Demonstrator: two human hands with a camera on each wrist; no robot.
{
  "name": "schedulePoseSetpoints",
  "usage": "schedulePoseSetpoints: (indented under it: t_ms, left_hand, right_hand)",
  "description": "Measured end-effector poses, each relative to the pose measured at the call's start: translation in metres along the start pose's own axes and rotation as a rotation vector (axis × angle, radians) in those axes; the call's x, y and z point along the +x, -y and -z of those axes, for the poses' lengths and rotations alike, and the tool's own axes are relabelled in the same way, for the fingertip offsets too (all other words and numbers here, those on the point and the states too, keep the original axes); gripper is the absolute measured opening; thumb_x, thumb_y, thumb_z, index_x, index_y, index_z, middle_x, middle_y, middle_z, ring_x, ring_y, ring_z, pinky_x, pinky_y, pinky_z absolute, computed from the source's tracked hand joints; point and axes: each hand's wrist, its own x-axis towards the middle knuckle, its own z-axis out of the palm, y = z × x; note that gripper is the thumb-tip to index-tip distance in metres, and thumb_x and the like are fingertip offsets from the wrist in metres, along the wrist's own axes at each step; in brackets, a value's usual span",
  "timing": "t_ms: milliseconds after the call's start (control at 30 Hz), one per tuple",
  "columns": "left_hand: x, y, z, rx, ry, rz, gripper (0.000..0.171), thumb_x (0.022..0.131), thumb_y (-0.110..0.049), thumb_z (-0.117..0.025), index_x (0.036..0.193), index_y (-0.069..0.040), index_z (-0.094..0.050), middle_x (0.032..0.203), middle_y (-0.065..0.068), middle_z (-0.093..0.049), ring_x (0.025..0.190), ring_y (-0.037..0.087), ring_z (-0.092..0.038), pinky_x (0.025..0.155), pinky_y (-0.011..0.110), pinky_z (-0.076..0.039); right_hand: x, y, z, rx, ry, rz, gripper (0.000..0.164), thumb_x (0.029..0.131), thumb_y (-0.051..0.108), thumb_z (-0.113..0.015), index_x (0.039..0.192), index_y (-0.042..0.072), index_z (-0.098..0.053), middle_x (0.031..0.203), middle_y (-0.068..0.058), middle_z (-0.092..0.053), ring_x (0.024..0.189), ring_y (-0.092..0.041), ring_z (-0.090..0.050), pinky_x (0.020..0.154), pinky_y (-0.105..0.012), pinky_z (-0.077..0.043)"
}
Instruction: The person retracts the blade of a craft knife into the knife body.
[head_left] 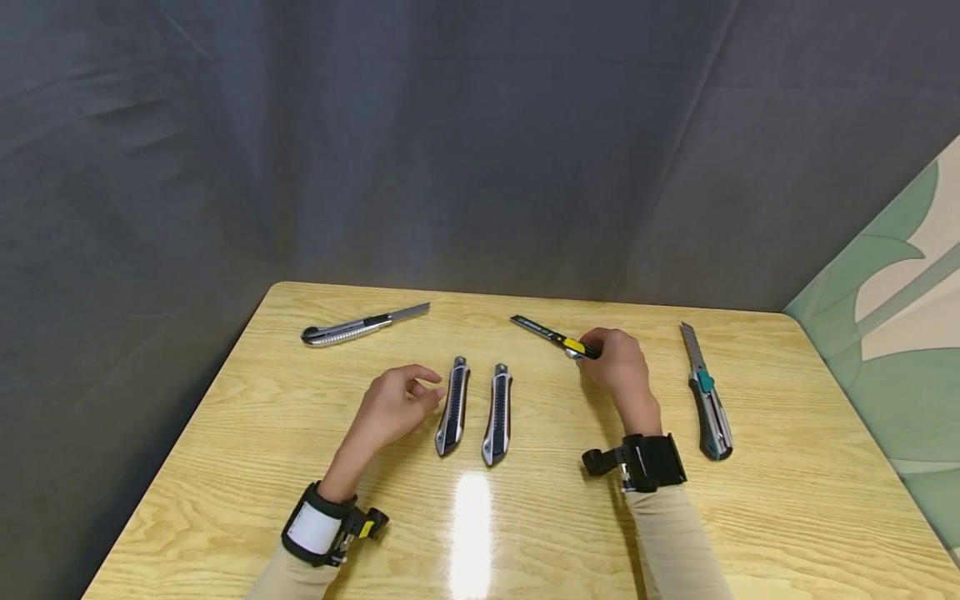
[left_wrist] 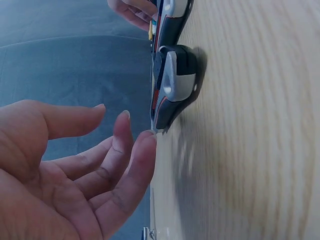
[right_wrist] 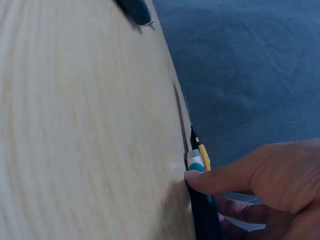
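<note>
My right hand (head_left: 618,367) grips the handle end of a black box cutter (head_left: 542,331) with a yellow part; its front end points to the back left. In the right wrist view, the thumb presses beside a teal and white part of this box cutter (right_wrist: 196,161). Fingers loosely bent, my left hand (head_left: 396,404) holds nothing. Its fingertips come close to a silver-and-black box cutter (head_left: 453,408); whether they touch it I cannot tell. A matching box cutter (head_left: 497,417) lies just right of that one, both with no blade showing.
At the back left lies a silver box cutter (head_left: 348,332) with its blade out, pointing right. Another, dark with a teal slider (head_left: 707,400), lies on the right, blade out toward the back. A dark curtain (head_left: 480,150) hangs behind the wooden table (head_left: 585,533).
</note>
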Motion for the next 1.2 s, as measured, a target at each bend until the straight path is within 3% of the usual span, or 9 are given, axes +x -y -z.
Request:
schedulePoseSetpoints:
  t_ms: [233, 533, 767, 967, 1200]
  left_hand:
    - [0.001, -0.002, -0.002, 0.009, 0.018, -0.015, 0.027, 0.089, -0.027, -0.064, 0.110, -0.011, -0.067, 0.081, 0.009, -0.071, 0.050, 0.025, -0.058, 0.040, 0.027, -0.040]
    - [0.002, -0.003, -0.002, -0.040, 0.037, -0.023, 0.024, 0.093, -0.026, -0.059, 0.109, -0.010, -0.067, 0.081, 0.013, -0.071, 0.051, 0.032, -0.058, 0.038, 0.024, -0.040]
    - [0.002, -0.004, -0.004, -0.048, 0.036, -0.038, 0.020, 0.092, -0.025, -0.060, 0.106, -0.012, -0.067, 0.080, 0.012, -0.071, 0.046, 0.024, -0.055, 0.039, 0.025, -0.038]
    - [0.002, -0.006, -0.005, -0.063, 0.054, -0.032, 0.021, 0.092, -0.026, -0.060, 0.107, -0.012, -0.067, 0.081, 0.010, -0.071, 0.056, 0.032, -0.061, 0.040, 0.025, -0.042]
    - [0.003, -0.009, -0.009, -0.078, 0.056, -0.044, 0.022, 0.092, -0.025, -0.061, 0.107, -0.011, -0.068, 0.079, 0.010, -0.071, 0.058, 0.029, -0.063, 0.042, 0.027, -0.048]
  right_hand:
    - [0.002, 0.000, -0.001, -0.143, 0.004, 0.035, 0.031, 0.080, 0.014, -0.072, 0.110, 0.009, -0.066, 0.101, -0.016, -0.062, 0.084, -0.030, -0.057, 0.060, -0.043, -0.050]
    - [0.001, 0.003, 0.001, -0.159, 0.006, 0.054, 0.033, 0.081, 0.019, -0.072, 0.112, 0.011, -0.064, 0.102, -0.015, -0.060, 0.086, -0.030, -0.056, 0.059, -0.045, -0.051]
    - [-0.005, 0.016, 0.005, -0.078, -0.004, 0.099, 0.036, 0.083, 0.018, -0.069, 0.117, 0.010, -0.062, 0.106, -0.015, -0.061, 0.087, -0.029, -0.057, 0.065, -0.045, -0.052]
    - [-0.009, 0.027, 0.007, -0.014, -0.023, 0.133, 0.033, 0.085, 0.018, -0.068, 0.116, 0.010, -0.063, 0.107, -0.013, -0.067, 0.086, -0.025, -0.059, 0.067, -0.043, -0.052]
    - [-0.014, 0.041, 0.011, 0.101, -0.081, 0.160, 0.034, 0.083, 0.022, -0.071, 0.113, 0.009, -0.063, 0.102, -0.011, -0.068, 0.086, -0.024, -0.062, 0.069, -0.043, -0.056]
